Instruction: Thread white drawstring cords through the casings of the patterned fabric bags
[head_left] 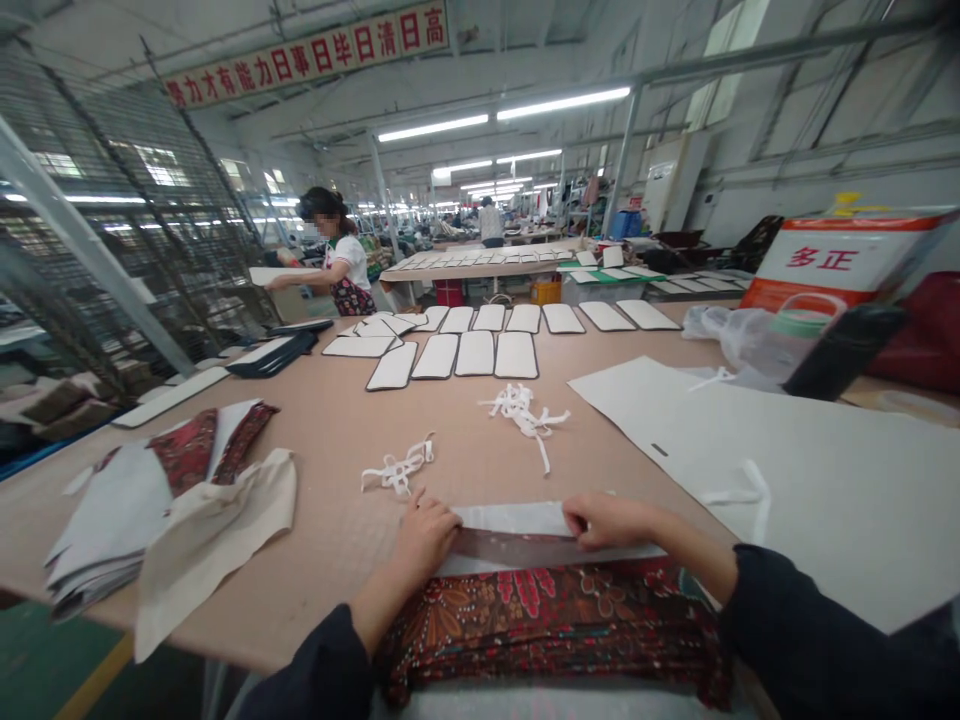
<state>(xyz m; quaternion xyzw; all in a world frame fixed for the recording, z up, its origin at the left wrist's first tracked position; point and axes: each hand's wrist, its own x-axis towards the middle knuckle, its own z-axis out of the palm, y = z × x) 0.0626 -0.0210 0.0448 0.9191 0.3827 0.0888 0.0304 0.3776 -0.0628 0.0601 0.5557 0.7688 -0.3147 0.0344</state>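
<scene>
Close in front of me, a dark floral fabric (555, 610) lies in gathered folds, its upper edge turned up to show a plain brown strip against a whitish layer (517, 518). My left hand (424, 532) is closed at the left end of this strip, fingertips on the cloth. At the other end, my right hand (611, 520) has its fingers curled and pinches the edge. Just beyond my left hand rests a small tangle of white tape (401, 468). A larger bunch of white tape (525, 408) sits farther out.
Stacked floral and white cloth (112, 520) and a cream cloth (217, 530) lie left. White panels with dark edging (476, 354) spread across the table's far side. Right are a large white sheet (810, 470), a dark cylinder (844, 350) and a tin (832, 255). A co-worker (345, 265) holds a panel.
</scene>
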